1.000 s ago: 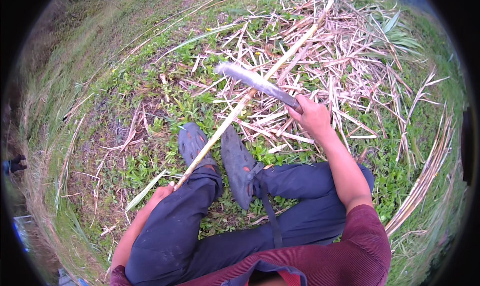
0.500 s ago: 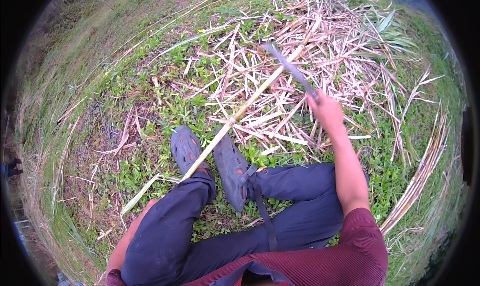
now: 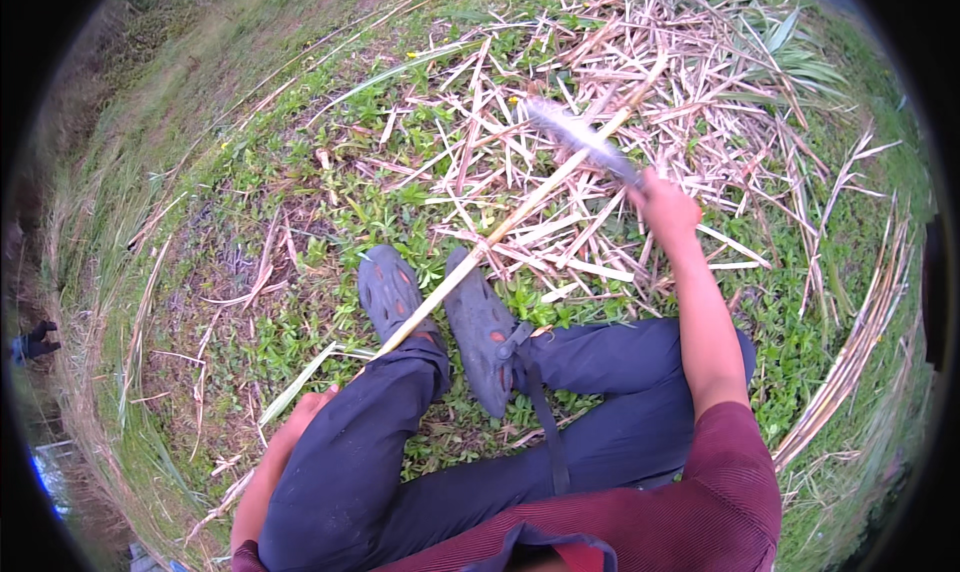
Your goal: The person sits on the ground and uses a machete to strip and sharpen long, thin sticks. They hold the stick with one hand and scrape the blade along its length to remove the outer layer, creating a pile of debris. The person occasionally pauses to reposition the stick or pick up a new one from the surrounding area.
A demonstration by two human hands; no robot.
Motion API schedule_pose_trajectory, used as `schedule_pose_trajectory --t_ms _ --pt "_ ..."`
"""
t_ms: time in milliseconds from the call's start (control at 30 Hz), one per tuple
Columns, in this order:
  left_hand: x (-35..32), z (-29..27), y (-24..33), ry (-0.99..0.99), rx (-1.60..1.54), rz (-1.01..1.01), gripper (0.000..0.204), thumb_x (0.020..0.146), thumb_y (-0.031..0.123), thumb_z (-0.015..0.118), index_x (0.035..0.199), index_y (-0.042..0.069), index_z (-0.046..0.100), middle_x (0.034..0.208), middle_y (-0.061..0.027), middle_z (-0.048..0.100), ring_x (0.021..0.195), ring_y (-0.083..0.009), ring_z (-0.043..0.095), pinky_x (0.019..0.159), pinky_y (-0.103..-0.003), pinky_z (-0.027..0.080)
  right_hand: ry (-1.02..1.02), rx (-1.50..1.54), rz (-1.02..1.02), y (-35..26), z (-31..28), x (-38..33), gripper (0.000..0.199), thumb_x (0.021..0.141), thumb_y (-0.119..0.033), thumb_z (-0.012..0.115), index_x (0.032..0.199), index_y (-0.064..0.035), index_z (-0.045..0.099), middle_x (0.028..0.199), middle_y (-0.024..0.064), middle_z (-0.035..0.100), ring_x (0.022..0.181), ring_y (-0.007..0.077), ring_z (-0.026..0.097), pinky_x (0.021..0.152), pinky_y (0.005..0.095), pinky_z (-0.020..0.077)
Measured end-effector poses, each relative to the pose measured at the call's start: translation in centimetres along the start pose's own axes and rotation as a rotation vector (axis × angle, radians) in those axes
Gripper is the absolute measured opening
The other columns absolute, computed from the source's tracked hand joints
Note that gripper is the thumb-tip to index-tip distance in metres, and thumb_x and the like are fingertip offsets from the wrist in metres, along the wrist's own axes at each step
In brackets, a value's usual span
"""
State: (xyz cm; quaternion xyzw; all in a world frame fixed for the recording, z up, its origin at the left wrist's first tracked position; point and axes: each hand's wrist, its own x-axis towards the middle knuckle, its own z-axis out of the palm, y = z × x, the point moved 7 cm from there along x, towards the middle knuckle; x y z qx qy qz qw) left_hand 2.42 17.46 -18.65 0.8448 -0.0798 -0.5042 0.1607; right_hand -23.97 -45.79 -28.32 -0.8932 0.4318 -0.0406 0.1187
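Observation:
In my right hand [image 3: 670, 210] a long-bladed knife [image 3: 590, 144] is gripped by its handle. Its blade, smeared by motion, lies across the upper part of a long, pale yellow cane stalk [image 3: 535, 200]. The stalk slants from the far right, over my shoes, to beside my left knee, where its near end is hidden. My left hand [image 3: 312, 408] is low beside that knee, in line with the stalk. Its fingers look curled around the hidden end, though my leg covers most of them.
Dry strips and peelings [image 3: 690, 122] form a wide heap at the far right. My grey shoes [image 3: 485, 322] and bent legs are under and beside the stalk. A bundle of long dry stems [image 3: 850, 357] lies to the right, and a pale leaf strip [image 3: 297, 384] by my left hand.
The knife and my right hand have moved slightly down and to the right, and the blade is now more blurred. The stalk's far end sits a little nearer. The whole view has shifted slightly.

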Motion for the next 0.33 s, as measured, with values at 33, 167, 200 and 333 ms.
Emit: schedule_pose_trajectory --t_ms 33,167,200,333 --pt "0.2 -0.2 -0.2 0.009 0.013 0.006 0.061 0.107 0.048 0.045 0.082 -0.002 0.069 0.070 -0.0036 0.064 0.068 -0.0107 0.053 0.065 -0.034 0.047 0.017 0.134 0.242 2.5 -0.8 0.6 0.040 0.098 -0.050 0.057 0.107 -0.0109 0.059 0.086 0.0218 0.072 0.082 0.0409 0.071 0.071 0.0529 0.0549" --pt "0.4 -0.8 -0.3 0.026 0.079 0.060 0.058 0.106 0.047 0.047 0.082 -0.002 0.068 0.070 -0.0046 0.062 0.068 -0.0111 0.052 0.065 -0.035 0.046 0.197 0.271 0.388 6.8 -0.7 0.4 0.045 0.098 -0.050 0.055 0.100 -0.0063 0.065 0.085 0.0225 0.072 0.082 0.0425 0.071 0.074 0.0543 0.0543" --pt "0.8 -0.7 0.2 0.025 0.092 0.099 0.056 0.106 0.046 0.048 0.083 -0.001 0.069 0.070 -0.0044 0.062 0.069 -0.0112 0.052 0.065 -0.035 0.046 0.195 0.282 0.384 6.9 -0.8 -0.4 0.046 0.099 -0.050 0.055 0.099 -0.0055 0.066 0.084 0.0225 0.071 0.082 0.0424 0.071 0.074 0.0541 0.0543" --pt "1.4 -1.3 3.3 0.081 0.210 0.268 0.047 0.100 0.046 0.059 0.092 0.001 0.069 0.074 -0.0041 0.063 0.070 -0.0115 0.050 0.065 -0.037 0.045 -0.072 0.329 0.229 -0.5 -1.5 -1.8 0.048 0.099 -0.055 0.054 0.106 -0.0077 0.063 0.081 0.0215 0.071 0.078 0.0405 0.071 0.073 0.0537 0.0544"
